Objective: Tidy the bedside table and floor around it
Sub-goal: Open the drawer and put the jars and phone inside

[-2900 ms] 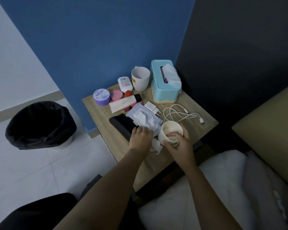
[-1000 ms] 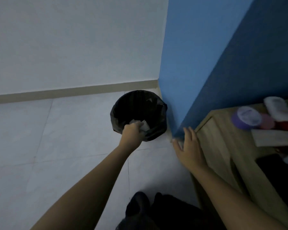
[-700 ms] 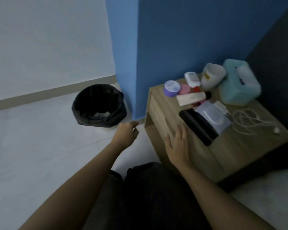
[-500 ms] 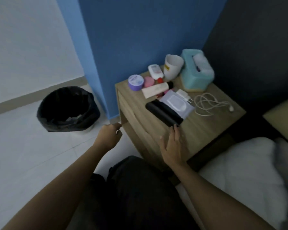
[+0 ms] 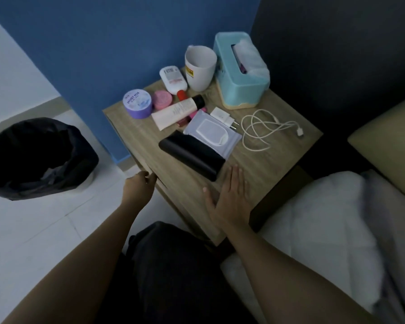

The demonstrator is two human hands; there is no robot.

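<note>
Withdrawn from the bin (image 5: 38,157), my left hand (image 5: 138,188) now hangs loosely curled and empty at the desk (image 5: 269,164) edge, while my right hand (image 5: 232,195) lies flat and released on the desk just beside the black case (image 5: 192,155), with the white tube (image 5: 178,111) beyond.

Left hand (image 5: 138,188) at near-left, back up, fingers loosely curled, nothing seen inside. Slightly blurred. Knuckles just beside near-left edge of worktop (image 5: 267,160); contact unclear. Left forearm bare, running from lower-left corner toward far right, wrist straight.

Right hand (image 5: 232,195) flat, palm down on worktop close to near edge. Fingers straight and together, pointing far; thumb spread out to left. Right forearm bare, entering from lower-right corner, angled far-left, wrist in line with forearm.

Hands apart, left one off worktop side, right one on top.
</note>
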